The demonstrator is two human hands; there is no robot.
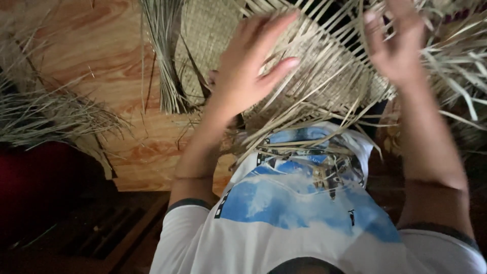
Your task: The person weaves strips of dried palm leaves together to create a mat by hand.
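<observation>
Your left hand (248, 71) lies flat on the woven mat (324, 66), fingers spread apart and pressing its surface, so that grip is open and clamps nothing. Your right hand (398, 43) hovers at the mat's upper right part, blurred, with fingers loosely apart; you cannot tell whether its tips touch the strips. The mat sits in front of your chest, above your white and blue shirt (299, 203), and its long axis runs roughly from lower left to upper right across the view. Loose strip ends (284, 127) fan out from its near edge toward you and to the right. There is one mat and two hands on it. One bundle of dry strips (165, 56) hangs just left of the mat against the plywood board (101, 66), and one loose heap of dry fibre (45, 111) lies well apart at the far left.
</observation>
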